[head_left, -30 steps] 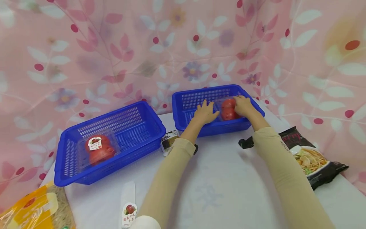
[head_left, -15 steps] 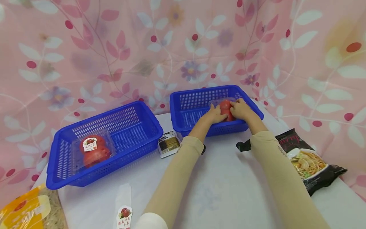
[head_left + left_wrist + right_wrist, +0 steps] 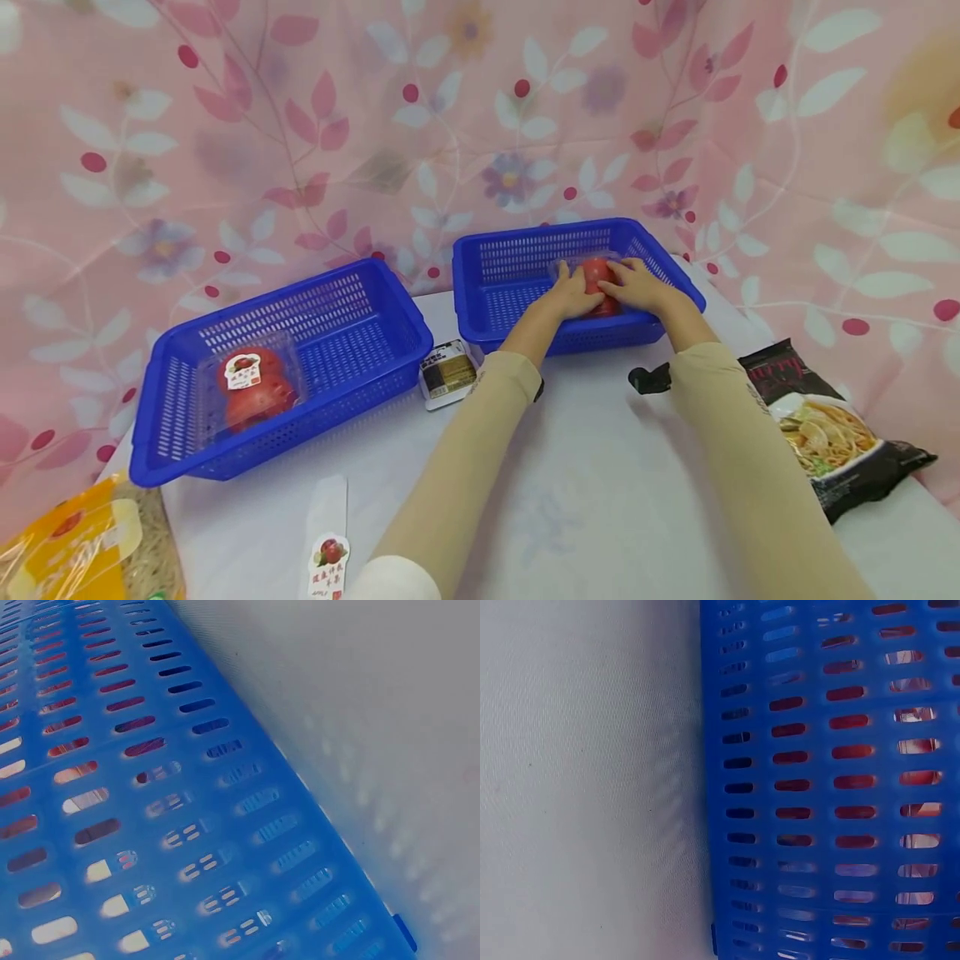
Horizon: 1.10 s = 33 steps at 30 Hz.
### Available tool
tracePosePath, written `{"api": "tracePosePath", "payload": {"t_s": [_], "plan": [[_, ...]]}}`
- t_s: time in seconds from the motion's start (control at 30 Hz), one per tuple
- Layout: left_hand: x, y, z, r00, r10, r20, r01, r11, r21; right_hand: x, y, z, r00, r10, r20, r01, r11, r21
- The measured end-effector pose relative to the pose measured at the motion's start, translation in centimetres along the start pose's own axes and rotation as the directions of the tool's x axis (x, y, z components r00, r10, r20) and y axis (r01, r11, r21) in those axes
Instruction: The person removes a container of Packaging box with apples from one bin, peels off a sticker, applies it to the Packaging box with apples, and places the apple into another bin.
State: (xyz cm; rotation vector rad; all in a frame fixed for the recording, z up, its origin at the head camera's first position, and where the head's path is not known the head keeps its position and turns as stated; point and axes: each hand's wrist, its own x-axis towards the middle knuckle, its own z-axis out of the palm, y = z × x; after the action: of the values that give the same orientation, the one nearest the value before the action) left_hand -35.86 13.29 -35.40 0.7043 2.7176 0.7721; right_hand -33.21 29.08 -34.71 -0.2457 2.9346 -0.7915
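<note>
Head view: my left fingers (image 3: 565, 278) and right fingers (image 3: 623, 273) grip the red pack (image 3: 597, 270) from both sides within the right-hand blue basket (image 3: 588, 336); I judge this positioning, calling next for even pressure. Left wrist, then right: the basket hides my fingers.

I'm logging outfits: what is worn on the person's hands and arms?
The left hand and right hand are ungloved. The left sleeve and right sleeve are beige, the right bearing small dark markings, unreadable here. A black fitting shows beside it.
</note>
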Motion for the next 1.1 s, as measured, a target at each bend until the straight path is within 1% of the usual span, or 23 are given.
{"api": "tracePosePath", "payload": {"t_s": [0.2,0.3,0.4,0.47,0.57,0.67,0.73,0.87,0.97,1.1], "plan": [[-0.13,0.04,0.05,0.998,-0.059,0.024,0.058,0.998,0.021,0.00,0.02,0.14,0.999,-0.039,-0.020,0.039,0.999,-0.022],[-0.21,0.07,0.23,0.997,-0.066,0.027,0.066,0.998,0.019,-0.24,0.09,0.23,0.998,-0.052,-0.037,0.051,0.998,-0.039],[-0.32,0.17,0.32,0.998,-0.057,0.030,0.056,0.998,0.008,-0.48,0.18,0.22,0.997,-0.061,-0.051,0.058,0.997,-0.056],[-0.36,0.24,0.26,0.999,-0.040,0.023,0.040,0.999,0.016,-0.58,0.13,0.15,0.996,-0.067,-0.058,0.064,0.996,-0.055],[-0.33,0.27,0.04,1.000,0.006,-0.021,-0.005,0.999,0.046,-0.43,0.00,-0.02,0.995,-0.076,-0.071,0.071,0.995,-0.064],[-0.23,0.34,-0.06,0.997,0.055,-0.055,-0.051,0.996,0.069,-0.30,-0.11,-0.19,0.994,-0.070,-0.087,0.064,0.995,-0.077],[-0.16,0.36,-0.03,0.996,0.068,-0.063,-0.063,0.995,0.080,-0.24,-0.15,-0.23,0.994,-0.059,-0.090,0.052,0.996,-0.074],[-0.08,0.39,0.02,0.994,0.073,-0.079,-0.065,0.992,0.104,-0.32,-0.31,-0.24,0.995,-0.053,-0.090,0.049,0.997,-0.052],[-0.13,0.48,0.01,0.991,0.103,-0.084,-0.092,0.988,0.121,-0.36,-0.17,-0.26,0.992,-0.066,-0.108,0.059,0.996,-0.062],[-0.23,0.56,0.00,0.984,0.145,-0.102,-0.134,0.985,0.110,-0.24,0.26,-0.31,0.984,-0.087,-0.156,0.074,0.994,-0.083]]}}
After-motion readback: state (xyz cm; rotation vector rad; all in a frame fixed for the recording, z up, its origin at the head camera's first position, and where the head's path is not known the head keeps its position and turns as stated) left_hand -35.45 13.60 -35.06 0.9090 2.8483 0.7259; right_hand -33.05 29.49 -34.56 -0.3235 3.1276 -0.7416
